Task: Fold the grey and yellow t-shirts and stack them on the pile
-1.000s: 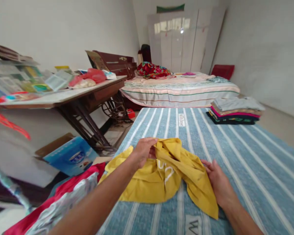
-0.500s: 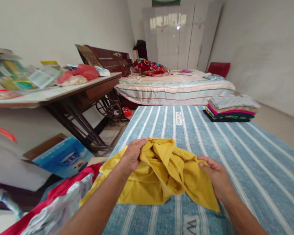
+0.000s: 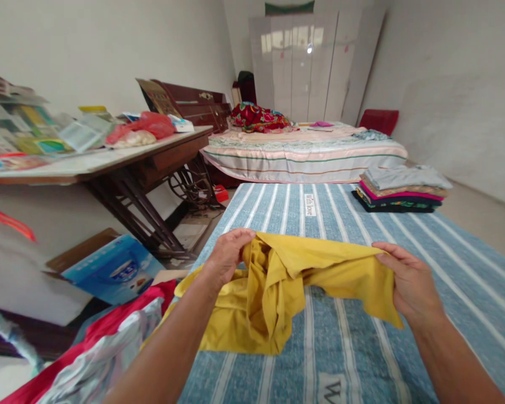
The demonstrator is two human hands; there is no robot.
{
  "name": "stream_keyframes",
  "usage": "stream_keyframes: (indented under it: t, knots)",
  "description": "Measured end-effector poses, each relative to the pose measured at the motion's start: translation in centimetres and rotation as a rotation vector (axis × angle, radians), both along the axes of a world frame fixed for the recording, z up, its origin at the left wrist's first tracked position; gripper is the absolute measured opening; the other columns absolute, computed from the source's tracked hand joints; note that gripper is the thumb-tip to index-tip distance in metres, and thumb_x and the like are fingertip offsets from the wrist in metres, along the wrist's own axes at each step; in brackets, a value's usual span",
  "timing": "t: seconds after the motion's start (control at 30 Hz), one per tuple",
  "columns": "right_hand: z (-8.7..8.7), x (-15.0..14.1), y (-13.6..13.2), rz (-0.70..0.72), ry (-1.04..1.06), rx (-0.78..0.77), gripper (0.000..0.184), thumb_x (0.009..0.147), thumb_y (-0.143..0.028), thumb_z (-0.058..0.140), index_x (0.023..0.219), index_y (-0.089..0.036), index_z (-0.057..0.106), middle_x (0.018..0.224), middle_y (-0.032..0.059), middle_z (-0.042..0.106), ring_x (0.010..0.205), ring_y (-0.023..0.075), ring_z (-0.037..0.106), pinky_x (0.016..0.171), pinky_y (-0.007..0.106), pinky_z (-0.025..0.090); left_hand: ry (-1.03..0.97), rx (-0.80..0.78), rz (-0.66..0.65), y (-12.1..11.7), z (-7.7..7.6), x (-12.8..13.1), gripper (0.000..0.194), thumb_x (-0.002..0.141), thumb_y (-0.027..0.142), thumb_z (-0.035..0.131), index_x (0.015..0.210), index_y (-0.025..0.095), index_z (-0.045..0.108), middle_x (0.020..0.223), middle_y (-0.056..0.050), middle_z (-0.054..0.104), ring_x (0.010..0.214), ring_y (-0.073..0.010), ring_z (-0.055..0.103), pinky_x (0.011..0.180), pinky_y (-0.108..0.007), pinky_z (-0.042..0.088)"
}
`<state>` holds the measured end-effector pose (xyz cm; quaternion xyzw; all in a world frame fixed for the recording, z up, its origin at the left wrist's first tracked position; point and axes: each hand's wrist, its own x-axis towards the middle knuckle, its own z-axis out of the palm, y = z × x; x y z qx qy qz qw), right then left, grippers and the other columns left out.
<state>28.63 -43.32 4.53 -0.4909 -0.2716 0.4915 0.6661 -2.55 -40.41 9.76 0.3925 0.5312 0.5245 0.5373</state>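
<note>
A yellow garment (image 3: 273, 292), perhaps a shirt, lies bunched on the blue-and-white striped bed cover (image 3: 340, 348). My left hand (image 3: 229, 255) pinches its upper edge near the middle. At the other end, my right hand (image 3: 412, 280) is closed on a corner of the cloth. Between the two hands the edge is stretched nearly straight and raised off the cover, with the free part hanging down. The rest of the garment lies crumpled under and beside my left forearm, which hides some of it.
A stack of folded clothes (image 3: 402, 188) sits at the far right of the cover. Red and grey clothes (image 3: 122, 331) are heaped at the lower left. A sewing-machine table (image 3: 151, 148) with clutter stands left, a blue carton (image 3: 118, 269) beneath it. Another bed (image 3: 307, 154) lies beyond.
My right hand has taken hold of the yellow garment's corner and moved right and up, pulling the edge taut. My left hand has shifted slightly left. The white lettering is now hidden.
</note>
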Motion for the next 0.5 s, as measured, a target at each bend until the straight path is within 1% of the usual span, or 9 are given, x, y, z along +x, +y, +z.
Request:
stream_keyframes:
  t: [0.07,0.17,0.23,0.33,0.4,0.43,0.5]
  knots:
    - [-0.5,0.0,0.2,0.032,-0.042,-0.004,0.032,0.052,-0.028,0.078,0.082,-0.02,0.068,0.069,0.0013,0.069,0.054,0.0166,0.061,0.05,0.027,0.048,0.062,-0.018,-0.01,-0.5,-0.6,0.1,0.035,0.058,0.034,0.075,0.083,0.015,0.062,0.07,-0.001,0.066,0.059,-0.0111,0.059,0.054,-0.02,0.044]
    - [-1.9,0.2,0.2,0.088,-0.098,-0.049,0.034,0.052,-0.031,0.078,0.082,-0.019,0.067,0.065,0.0008,0.067,0.051,0.0158,0.059,0.048,0.026,0.045,0.19,-0.058,0.038,-1.9,-1.4,0.1,0.048,0.059,0.037,0.075,0.098,0.016,0.058,0.089,-0.006,0.069,0.074,-0.0166,0.063,0.061,-0.025,0.046]
    - [-3.0,0.4,0.2,0.111,-0.134,-0.087,0.035,0.053,-0.034,0.077,0.083,-0.019,0.066,0.064,0.0003,0.067,0.051,0.0156,0.058,0.048,0.025,0.044,0.258,-0.088,0.068,-3.0,-2.0,0.0,0.056,0.059,0.037,0.076,0.106,0.016,0.054,0.102,-0.011,0.067,0.086,-0.0209,0.064,0.068,-0.029,0.049]
    - [-4.6,1.0,0.2,0.131,-0.24,-0.118,0.036,0.057,-0.039,0.073,0.087,-0.02,0.065,0.067,0.0004,0.067,0.056,0.0176,0.058,0.05,0.027,0.044,0.347,-0.093,0.087,-4.7,-3.1,-0.4,0.061,0.059,0.039,0.075,0.11,0.015,0.051,0.116,-0.017,0.06,0.104,-0.0261,0.059,0.082,-0.035,0.048]
    - [-5.2,1.2,0.3,0.116,-0.441,-0.109,0.036,0.061,-0.043,0.067,0.089,-0.02,0.065,0.073,0.0014,0.067,0.063,0.0203,0.06,0.058,0.03,0.046,0.455,-0.064,0.109,-5.9,-3.7,-0.5,0.061,0.059,0.04,0.075,0.11,0.014,0.051,0.116,-0.018,0.059,0.108,-0.0274,0.057,0.088,-0.037,0.046]
    - [-5.4,1.2,0.3,0.098,-0.584,-0.097,0.036,0.064,-0.044,0.064,0.091,-0.02,0.065,0.077,0.0022,0.068,0.069,0.0219,0.061,0.064,0.032,0.047,0.513,-0.048,0.124,-6.6,-3.9,-0.4,0.06,0.06,0.04,0.074,0.11,0.015,0.052,0.114,-0.017,0.06,0.107,-0.0276,0.057,0.088,-0.038,0.046]
    - [-5.6,1.0,0.4,0.061,-0.893,-0.058,0.038,0.069,-0.044,0.057,0.098,-0.02,0.065,0.09,0.0045,0.067,0.083,0.0249,0.061,0.078,0.037,0.046,0.619,-0.031,0.153,-8.0,-4.3,0.0,0.058,0.061,0.042,0.072,0.108,0.016,0.052,0.108,-0.014,0.063,0.101,-0.0276,0.059,0.083,-0.039,0.048]
